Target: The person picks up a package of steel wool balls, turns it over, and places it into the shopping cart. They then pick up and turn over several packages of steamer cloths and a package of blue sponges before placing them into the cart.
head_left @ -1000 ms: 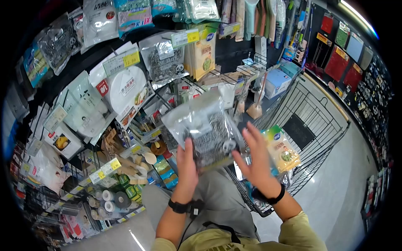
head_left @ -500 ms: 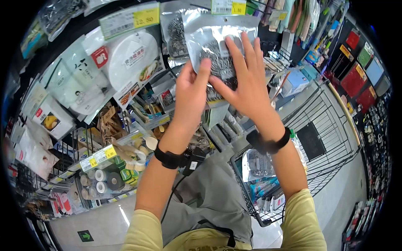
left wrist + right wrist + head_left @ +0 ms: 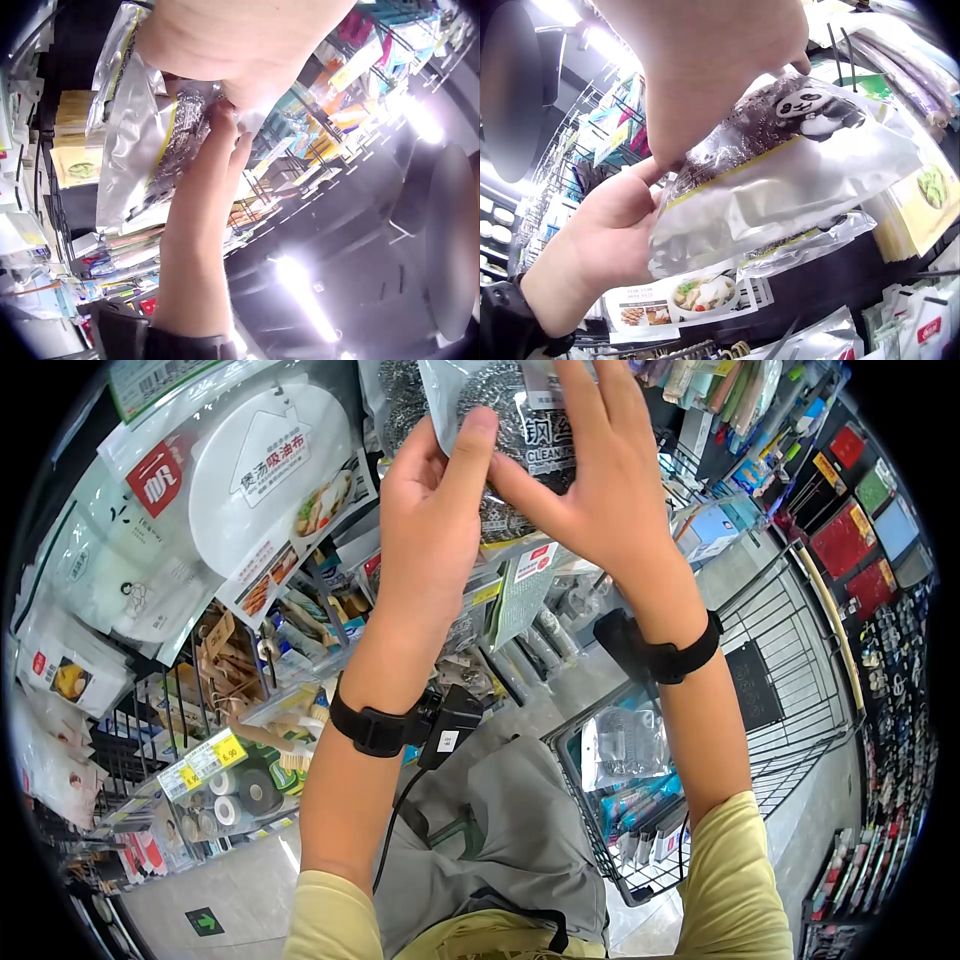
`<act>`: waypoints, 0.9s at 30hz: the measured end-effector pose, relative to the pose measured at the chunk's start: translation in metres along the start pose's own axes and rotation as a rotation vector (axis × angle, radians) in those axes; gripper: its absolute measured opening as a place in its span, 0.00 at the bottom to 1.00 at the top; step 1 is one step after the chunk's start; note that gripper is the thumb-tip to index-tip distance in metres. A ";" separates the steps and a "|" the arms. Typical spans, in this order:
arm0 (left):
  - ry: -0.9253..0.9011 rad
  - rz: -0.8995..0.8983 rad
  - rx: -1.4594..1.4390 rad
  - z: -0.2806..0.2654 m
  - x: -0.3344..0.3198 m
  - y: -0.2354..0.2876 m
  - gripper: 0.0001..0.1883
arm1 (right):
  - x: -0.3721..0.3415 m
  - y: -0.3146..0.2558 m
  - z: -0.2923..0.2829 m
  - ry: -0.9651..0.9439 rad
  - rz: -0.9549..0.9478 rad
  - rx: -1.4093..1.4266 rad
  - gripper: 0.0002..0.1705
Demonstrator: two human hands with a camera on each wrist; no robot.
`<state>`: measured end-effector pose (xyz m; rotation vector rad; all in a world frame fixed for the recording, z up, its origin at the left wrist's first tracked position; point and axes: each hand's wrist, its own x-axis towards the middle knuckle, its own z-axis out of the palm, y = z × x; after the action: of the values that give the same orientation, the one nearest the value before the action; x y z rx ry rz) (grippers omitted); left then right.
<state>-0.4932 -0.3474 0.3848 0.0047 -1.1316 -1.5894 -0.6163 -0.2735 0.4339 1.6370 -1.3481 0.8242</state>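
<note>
Pouch [image 3: 548, 452] lies between left grip [image 3: 435, 510] and right grip [image 3: 600, 495].

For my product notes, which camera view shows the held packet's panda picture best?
The right wrist view: the panda picture shows uncovered. The head view shows the packet with the right hand over part of its front, no panda visible. The left wrist view shows it slanted, no panda discernible.

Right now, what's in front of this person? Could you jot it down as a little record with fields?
place: shop aisle with hanging goods
left hand: grips the silvery packet, thumb on its front
right hand: fingers spread across the packet's front
picture on packet: panda
behind packet: a similar packet
at person's right: wire cart, holding another silvery packet among other goods
</note>
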 end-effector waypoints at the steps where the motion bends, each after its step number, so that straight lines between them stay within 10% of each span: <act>1: 0.011 -0.017 -0.001 0.000 0.002 -0.002 0.17 | 0.001 0.000 0.001 -0.014 0.019 0.003 0.54; 27: 0.000 0.057 0.141 -0.006 0.006 0.004 0.20 | 0.006 -0.008 0.008 0.115 -0.022 -0.085 0.50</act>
<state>-0.4893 -0.3555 0.3874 0.0649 -1.2312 -1.4564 -0.6069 -0.2824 0.4342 1.5134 -1.2659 0.8246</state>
